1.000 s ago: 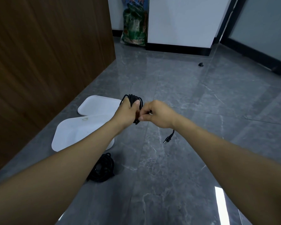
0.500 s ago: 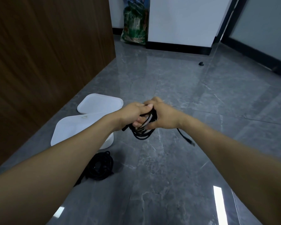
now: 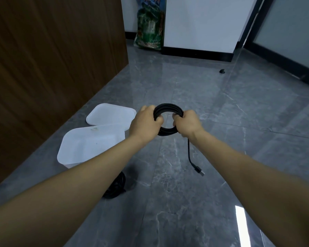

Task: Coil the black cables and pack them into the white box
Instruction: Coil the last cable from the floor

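Over grey marble-look floor (image 3: 221, 175) beside wood panel wall (image 3: 52, 59), left hand (image 3: 145, 124) and right hand (image 3: 187, 123) both clenched around coiled black cable (image 3: 168, 108), plug end (image 3: 198, 170) dangling.

We see a glossy grey marble floor (image 3: 212, 107), a dark wooden panel (image 3: 52, 59) at left, a white wall (image 3: 200, 22) with black skirting, and a green sack (image 3: 149, 31) leaning there.

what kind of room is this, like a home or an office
Probably an office or commercial interior, though that's a guess. Signs: a polished grey marble-look tile floor, a dark wood-panelled wall, and frosted glass partitions with black frames. A green printed sack leans in the far corner.
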A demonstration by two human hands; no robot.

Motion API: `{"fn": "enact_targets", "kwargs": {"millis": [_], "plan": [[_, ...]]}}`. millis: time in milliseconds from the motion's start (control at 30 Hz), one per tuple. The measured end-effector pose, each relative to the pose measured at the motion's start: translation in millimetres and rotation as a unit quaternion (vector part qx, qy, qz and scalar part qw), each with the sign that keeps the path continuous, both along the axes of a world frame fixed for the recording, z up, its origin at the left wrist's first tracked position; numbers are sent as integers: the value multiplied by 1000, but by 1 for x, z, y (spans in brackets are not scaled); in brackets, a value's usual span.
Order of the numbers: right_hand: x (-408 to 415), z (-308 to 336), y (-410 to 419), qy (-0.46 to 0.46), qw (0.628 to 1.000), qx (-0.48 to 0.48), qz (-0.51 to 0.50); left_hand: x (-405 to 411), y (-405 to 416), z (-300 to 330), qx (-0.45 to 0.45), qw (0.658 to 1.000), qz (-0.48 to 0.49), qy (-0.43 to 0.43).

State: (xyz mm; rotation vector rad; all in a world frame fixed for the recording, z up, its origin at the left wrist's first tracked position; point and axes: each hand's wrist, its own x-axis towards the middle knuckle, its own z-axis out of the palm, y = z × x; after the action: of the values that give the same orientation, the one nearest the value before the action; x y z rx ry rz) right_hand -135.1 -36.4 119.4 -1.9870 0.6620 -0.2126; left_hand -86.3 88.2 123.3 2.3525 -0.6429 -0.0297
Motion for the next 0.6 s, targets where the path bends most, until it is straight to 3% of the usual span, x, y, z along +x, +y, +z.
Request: {"fn": "enact_targets", "kwargs": {"millis": [67, 167, 300, 367, 467, 600], "plan": [[5, 1, 9, -18, 997, 65, -47, -4, -8, 3, -20, 997, 77, -9], [12, 3, 20, -34, 983, 153, -98, -7, -15, 5, -141, 979, 133, 67], [10, 4, 22, -19, 966, 222, -130, -2, -10, 6, -250, 950, 17, 189], [7, 6, 21, -4, 961, 248, -123, 1, -5, 7, -298, 919, -32, 254], [6, 10, 23, 6, 962, 252, -107, -1, -4, 11, -380, 862, -30, 333], [8, 10, 30, -14, 958, 264, -108, -4, -7, 17, -417, 837, -6, 353]]}}
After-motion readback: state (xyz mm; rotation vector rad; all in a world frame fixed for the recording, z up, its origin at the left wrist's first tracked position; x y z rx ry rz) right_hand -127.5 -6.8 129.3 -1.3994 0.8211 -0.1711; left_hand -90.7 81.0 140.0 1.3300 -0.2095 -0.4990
